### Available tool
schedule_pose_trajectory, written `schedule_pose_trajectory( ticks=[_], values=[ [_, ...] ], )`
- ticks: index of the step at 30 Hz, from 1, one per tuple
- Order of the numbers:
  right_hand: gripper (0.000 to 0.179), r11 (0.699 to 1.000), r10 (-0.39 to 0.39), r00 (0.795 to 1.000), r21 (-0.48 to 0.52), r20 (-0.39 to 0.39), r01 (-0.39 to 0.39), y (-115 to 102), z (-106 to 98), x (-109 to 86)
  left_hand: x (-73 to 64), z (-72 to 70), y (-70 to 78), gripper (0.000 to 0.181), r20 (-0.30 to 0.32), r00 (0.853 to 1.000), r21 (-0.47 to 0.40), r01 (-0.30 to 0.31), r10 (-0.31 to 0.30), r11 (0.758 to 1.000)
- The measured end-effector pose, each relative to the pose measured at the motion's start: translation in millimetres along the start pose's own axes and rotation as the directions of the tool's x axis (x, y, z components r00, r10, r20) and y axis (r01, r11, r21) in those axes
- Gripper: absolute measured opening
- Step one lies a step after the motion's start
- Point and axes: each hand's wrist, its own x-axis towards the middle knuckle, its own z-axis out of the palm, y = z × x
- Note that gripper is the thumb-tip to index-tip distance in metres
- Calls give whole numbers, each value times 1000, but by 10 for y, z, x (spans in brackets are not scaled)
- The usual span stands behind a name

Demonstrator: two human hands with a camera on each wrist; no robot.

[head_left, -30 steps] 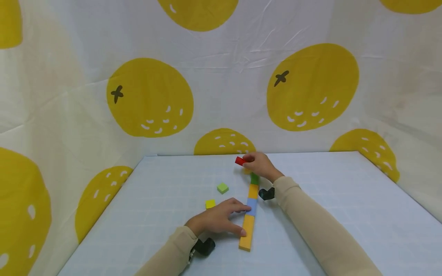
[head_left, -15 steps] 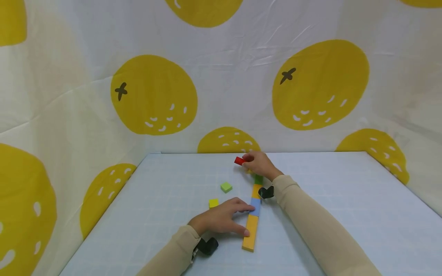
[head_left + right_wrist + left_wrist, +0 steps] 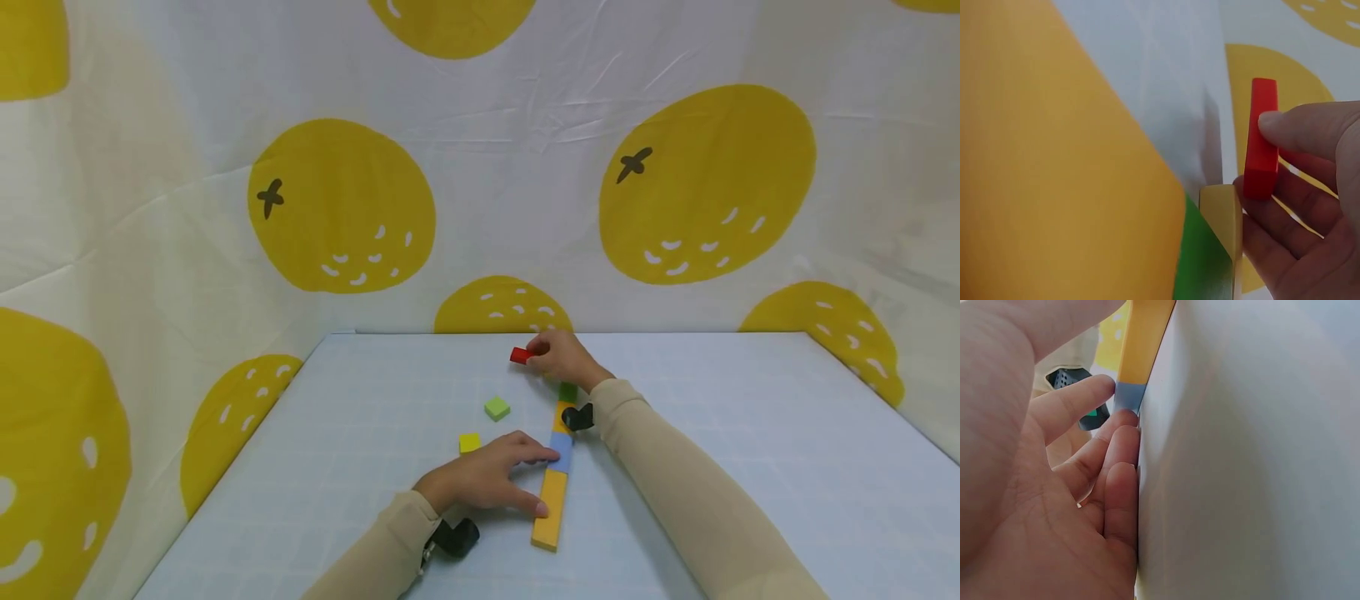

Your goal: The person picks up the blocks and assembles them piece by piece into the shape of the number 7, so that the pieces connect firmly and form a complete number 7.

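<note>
A row of blocks runs away from the person: a long orange block (image 3: 550, 510), a blue block (image 3: 560, 451), a shorter orange block (image 3: 562, 415) and a green block (image 3: 568, 392). Past the green one, the right wrist view shows a pale yellow block (image 3: 1219, 209). My left hand (image 3: 487, 475) lies beside the row, thumb at the long orange block and index fingertip at the blue one, fingers relaxed. At the far end my right hand (image 3: 564, 360) pinches a red block (image 3: 1262, 137) between thumb and fingers, close by the pale yellow block.
Left of the row lie a light green block (image 3: 497, 408) and a bright yellow block (image 3: 469, 442), the latter near the back of the left hand. A white curtain printed with yellow fruit (image 3: 341, 208) stands behind the table's far edge (image 3: 660, 333).
The right hand has brought the red block slightly lower and now covers the yellowish block at the row's far end. The left hand stays at the row; the head view has turned slightly left.
</note>
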Motion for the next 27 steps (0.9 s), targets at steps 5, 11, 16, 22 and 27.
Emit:
schedule_pose_trajectory(
  ticks=[5, 11, 16, 22, 27],
  values=[
    [28, 1000, 21, 1000, -1, 22, -21, -2, 9, 3, -6, 6, 5, 64, 1, 1000, 5, -14, 14, 1000],
    [29, 999, 34, 998, 7, 62, -34, -1, 22, 21, -14, 1, 12, 64, -2, 1000, 1, -9, 9, 1000],
    [28, 1000, 17, 997, -19, 76, -15, -12, 33, 31, -10, -3, -11, 64, -6, 1000, 10, -15, 15, 1000],
    [28, 998, 38, 995, -55, 90, -34, -17, 41, 36, 7, 3, -45, 64, -2, 1000, 14, -22, 22, 1000],
    [29, 996, 25, 996, -89, 86, -17, -16, 44, 48, 12, 0, -54, 64, -1, 1000, 18, -23, 23, 1000]
  ],
)
